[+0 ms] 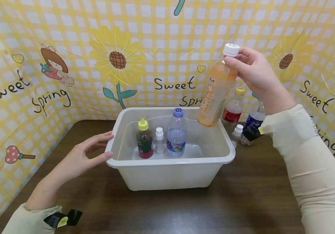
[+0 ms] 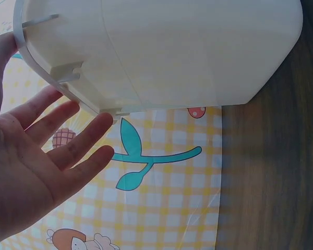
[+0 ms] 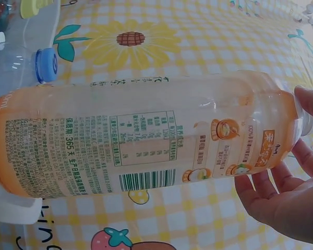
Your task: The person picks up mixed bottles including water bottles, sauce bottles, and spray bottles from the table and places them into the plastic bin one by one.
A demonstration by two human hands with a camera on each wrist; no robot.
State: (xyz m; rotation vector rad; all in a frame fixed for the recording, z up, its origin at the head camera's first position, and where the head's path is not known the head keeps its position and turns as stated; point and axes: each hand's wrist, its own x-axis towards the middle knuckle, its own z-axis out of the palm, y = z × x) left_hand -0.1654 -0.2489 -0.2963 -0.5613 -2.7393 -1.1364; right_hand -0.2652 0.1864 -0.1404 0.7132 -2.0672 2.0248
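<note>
My right hand (image 1: 253, 66) grips an orange-tinted drink bottle (image 1: 215, 94) by its neck, just under the white cap. Tilted slightly, the bottle hangs over the right end of a white plastic tub (image 1: 170, 175); in the right wrist view its printed label and barcode face the camera. My left hand (image 1: 82, 156) touches the tub's left rim with fairly straight, spread fingers and thumb. Inside the tub stand a dark red sauce bottle (image 1: 145, 139) with a yellow nozzle cap, a small clear bottle (image 1: 159, 141) with a white cap, and a clear bottle (image 1: 176, 133) with a blue cap.
Right of the tub stand a yellow-capped bottle (image 1: 234, 105) with a red label, a small white-capped bottle (image 1: 237, 133) and a blue-labelled bottle (image 1: 255, 118), partly hidden by the right wrist. The dark wooden table (image 1: 167, 214) meets a yellow checked cloth (image 1: 161, 42) behind.
</note>
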